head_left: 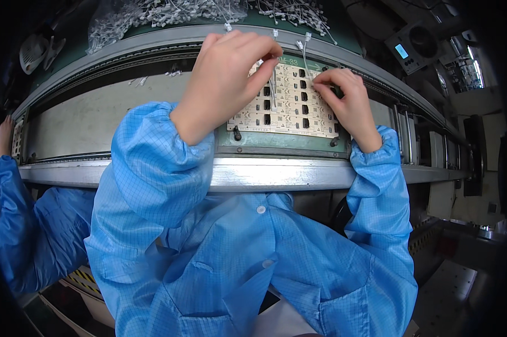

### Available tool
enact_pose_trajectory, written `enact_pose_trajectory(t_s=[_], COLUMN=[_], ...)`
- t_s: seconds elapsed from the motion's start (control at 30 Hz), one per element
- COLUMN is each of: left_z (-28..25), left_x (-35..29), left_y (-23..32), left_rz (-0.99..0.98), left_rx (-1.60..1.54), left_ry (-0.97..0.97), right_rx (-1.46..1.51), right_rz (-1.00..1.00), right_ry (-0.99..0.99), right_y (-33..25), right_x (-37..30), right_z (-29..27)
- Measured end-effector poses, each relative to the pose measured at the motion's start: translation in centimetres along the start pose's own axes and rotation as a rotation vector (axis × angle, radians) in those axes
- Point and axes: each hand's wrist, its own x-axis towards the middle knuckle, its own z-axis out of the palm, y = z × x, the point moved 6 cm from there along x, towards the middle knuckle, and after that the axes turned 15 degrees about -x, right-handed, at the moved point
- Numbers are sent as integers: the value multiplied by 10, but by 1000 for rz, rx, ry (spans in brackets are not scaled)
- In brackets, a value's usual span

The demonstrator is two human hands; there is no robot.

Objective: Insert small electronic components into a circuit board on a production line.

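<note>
At upper centre, the left hand (225, 78) narrowly pinched a thin white cable (273, 92) running up-down over cream rectangular circuit boards (290, 96); the curled right hand's (349, 98) hold was unclear.

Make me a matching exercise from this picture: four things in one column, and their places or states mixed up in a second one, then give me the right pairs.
Things:
1. cream circuit board panel
2. clear plastic bag
3. boxy dark device
4. co-worker's hand

Places or states:
A. showing a lit screen
B. at the far left edge of the picture
C. lying on a green carrier
D. near the top edge, left of centre

Right pairs: 1-C, 2-D, 3-A, 4-B.
</note>
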Motion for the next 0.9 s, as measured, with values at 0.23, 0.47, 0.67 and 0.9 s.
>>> enact_pose_trajectory(t_s=[0.23,0.47,0.67,0.9], left_z=[2,1,-7,35], left_x=[0,1,-1,-19], left_y=[2,0,8,31], left_rz=[-58,-86,-37,86], left_rx=[-61,-157,-84,108], left_ry=[-21,-13,41,-190], right_rx=[47,-16,-21,-457], right_rz=[24,40,-88,417], right_ry=[-72,-179,-216,15], right_y=[1,1,6,123], right_x=[-2,-3,-2,35], right_z=[7,2,-4,36])
